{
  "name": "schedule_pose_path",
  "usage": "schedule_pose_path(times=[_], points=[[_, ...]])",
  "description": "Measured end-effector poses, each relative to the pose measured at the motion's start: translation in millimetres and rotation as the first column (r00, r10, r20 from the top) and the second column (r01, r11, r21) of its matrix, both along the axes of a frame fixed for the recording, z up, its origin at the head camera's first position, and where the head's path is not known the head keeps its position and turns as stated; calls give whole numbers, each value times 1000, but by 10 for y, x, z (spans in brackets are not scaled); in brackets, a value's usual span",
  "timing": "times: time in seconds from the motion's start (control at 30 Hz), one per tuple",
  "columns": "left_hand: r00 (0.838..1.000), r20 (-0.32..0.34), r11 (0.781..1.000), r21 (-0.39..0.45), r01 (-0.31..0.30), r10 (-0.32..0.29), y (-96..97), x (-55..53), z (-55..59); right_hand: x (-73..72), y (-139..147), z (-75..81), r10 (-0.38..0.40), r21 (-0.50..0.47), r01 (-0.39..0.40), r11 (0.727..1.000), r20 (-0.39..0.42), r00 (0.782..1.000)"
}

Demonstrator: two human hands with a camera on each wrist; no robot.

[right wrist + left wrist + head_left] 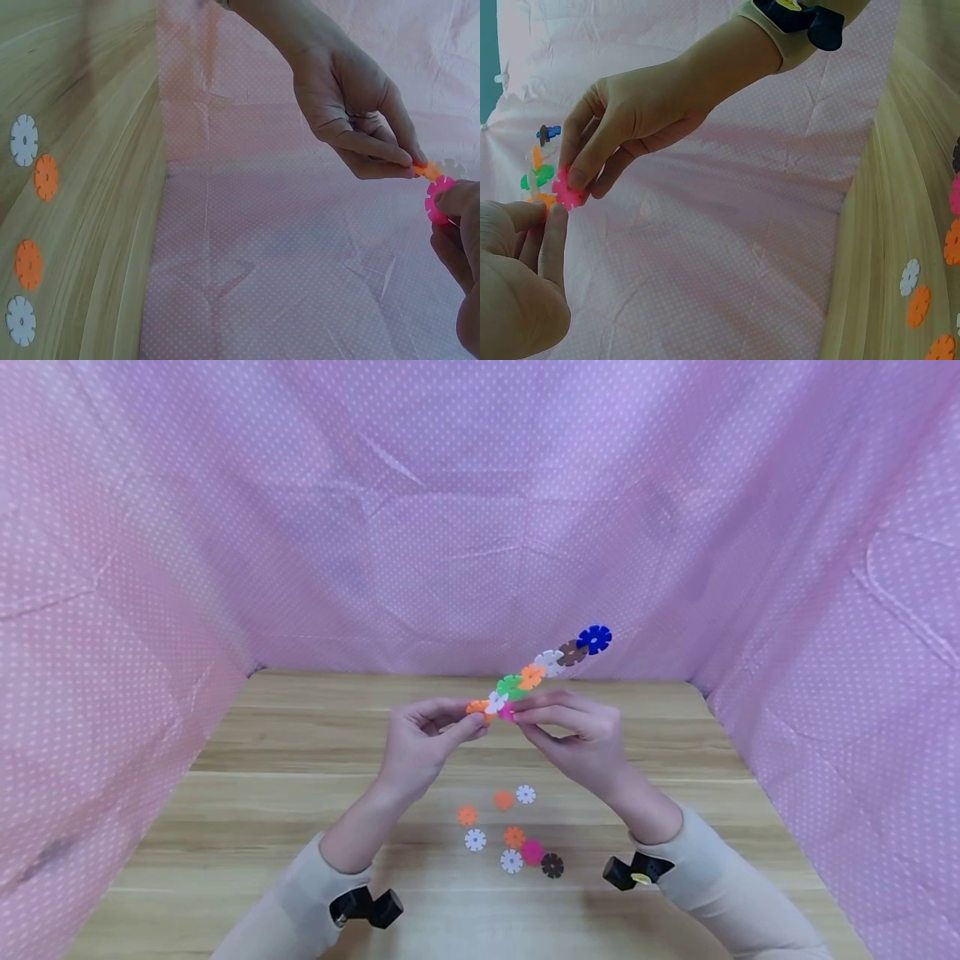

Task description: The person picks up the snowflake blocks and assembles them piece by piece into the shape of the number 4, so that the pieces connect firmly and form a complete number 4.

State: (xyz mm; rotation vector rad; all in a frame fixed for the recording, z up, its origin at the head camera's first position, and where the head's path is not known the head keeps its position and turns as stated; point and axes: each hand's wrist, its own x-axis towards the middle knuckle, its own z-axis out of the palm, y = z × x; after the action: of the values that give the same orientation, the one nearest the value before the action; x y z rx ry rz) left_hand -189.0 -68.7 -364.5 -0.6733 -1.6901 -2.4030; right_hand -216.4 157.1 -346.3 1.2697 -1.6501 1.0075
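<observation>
Both hands are raised over the table around a chain of notched plastic discs. My left hand (420, 747) pinches the orange disc (477, 709) at the chain's near end. From there the chain slants up to the right: a white disc (497, 702), a green one (510, 686), an orange one, a white one, a brown one (572, 652) and a blue disc (595, 640) at the far tip. Between thumb and fingers my right hand (581, 735) pinches a pink disc (568, 187), right at the chain's near end beside the orange disc.
Loose discs lie on the wooden table (300, 793) below the hands: several orange (467, 815) and white ones (475, 839), a pink one (532, 852) and a dark brown one (552, 865). Pink dotted cloth (480, 568) hangs at the back and both sides.
</observation>
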Motion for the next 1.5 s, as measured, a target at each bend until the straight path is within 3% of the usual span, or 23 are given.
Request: schedule_pose_path(times=[0.57, 0.77, 1.0, 1.17, 1.3, 1.5], points=[[998, -56, 997, -70, -41, 37, -3, -4, -28, 25, -49, -31, -52, -6, 52, 999, -49, 997], [998, -45, 993, -110, -44, 40, -18, 7, -33, 34, -62, -40, -15, -25, 13, 1000, -78, 997], [999, -4, 986, -161, -35, 34, -44, 22, -26, 49, -55, -35, -18, 2, 19, 1000, -102, 995], [1000, 3, 977, -211, -20, 21, -39, 26, 10, 59, -37, 27, -6, 26, 11, 1000, -183, 983], [999, -29, 982, -184, -38, 33, -25, 21, 53, 39, -54, 86, 0, 33, 8, 999, -235, 972], [995, -71, 984, -159, -83, 73, -6, 4, 112, -26, -3, 60, -14, -23, 8, 1000, -229, 973]])
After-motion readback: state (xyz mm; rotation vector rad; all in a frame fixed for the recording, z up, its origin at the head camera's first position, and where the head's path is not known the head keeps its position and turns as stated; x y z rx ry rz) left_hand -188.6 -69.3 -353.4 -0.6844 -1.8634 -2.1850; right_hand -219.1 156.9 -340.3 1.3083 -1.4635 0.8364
